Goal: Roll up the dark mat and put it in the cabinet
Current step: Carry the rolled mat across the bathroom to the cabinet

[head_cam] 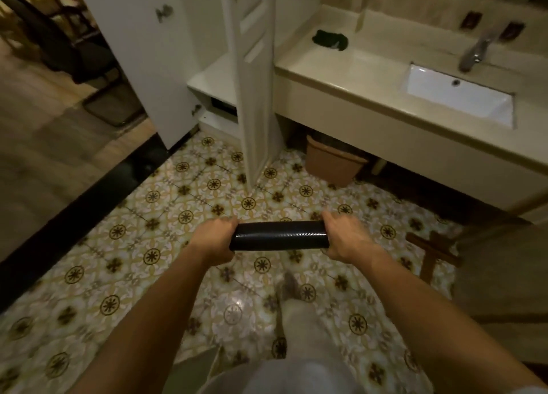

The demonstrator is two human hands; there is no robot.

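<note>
The left hand (214, 241) is curled around the left end of the rolled dark mat (278, 235), fingers wrapped over the top and thumb underneath. The right hand (345, 236) grips the right end the same way. Between the two hands the mat is a tight, glossy black cylinder with a fine woven texture, held level in the air above the floor and well short of the cabinet. No brand, label or writing can be read on it or anywhere around it.

Directly below the hands lies the tiled floor (148, 245), cream and yellow with dark flower medallions; a pale trouser leg and a foot (292, 287) show just beneath the mat. Ahead of the fingers stands the white cabinet (213, 82), both doors swung open: the left door (142, 52) with its metal knob, the right door (255, 82) edge-on. A bare white shelf shows between them.

To the right of the cabinet, beyond the right hand, runs a beige vanity counter (355, 76) with a white sink (456, 97), a chrome tap (477, 49) and a dark green cloth (329, 39). An orange bin (332, 162) sits under the counter. A wooden stool (433, 254) is near the right hand. Past the left hand, a black threshold strip (74, 203) meets wood flooring.
</note>
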